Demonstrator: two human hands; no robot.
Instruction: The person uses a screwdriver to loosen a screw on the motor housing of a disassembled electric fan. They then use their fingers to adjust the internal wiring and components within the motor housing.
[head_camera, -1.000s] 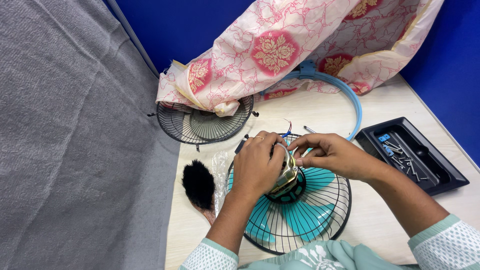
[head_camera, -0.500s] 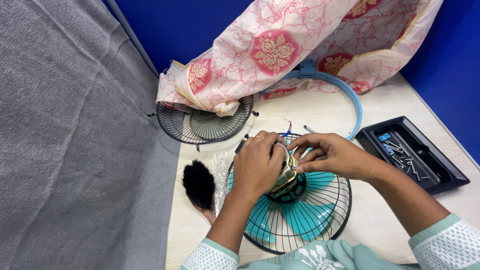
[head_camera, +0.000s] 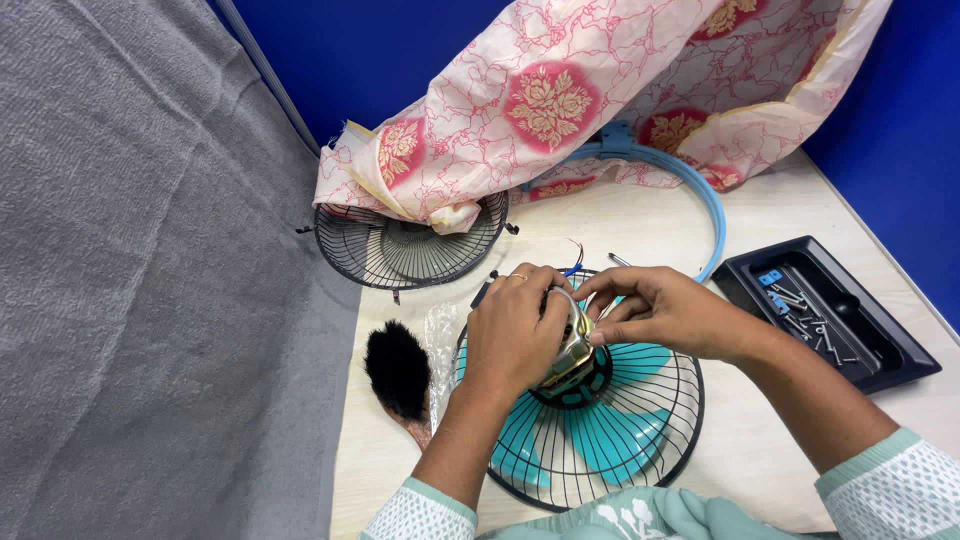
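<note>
My left hand (head_camera: 515, 335) wraps over a metal fan motor (head_camera: 572, 355) that sits at the hub of a black wire fan guard (head_camera: 640, 455) with teal blades (head_camera: 625, 425) inside it. My right hand (head_camera: 665, 312) touches the motor's far side with its fingertips. Thin red and blue wires (head_camera: 572, 262) stick out just beyond my hands. Most of the motor is hidden under my left palm.
A second black wire guard (head_camera: 405, 250) lies at the back, partly under a pink flowered cloth (head_camera: 560, 110). A blue plastic ring (head_camera: 700, 200) curves behind my hands. A black tray (head_camera: 880, 345) with screws stands at the right. A black brush (head_camera: 397, 370) lies left of the fan. Grey fabric (head_camera: 150, 300) covers the left side.
My hands have shifted only slightly on the motor; the fingers of the right hand have moved a little against it. Nothing else has moved.
</note>
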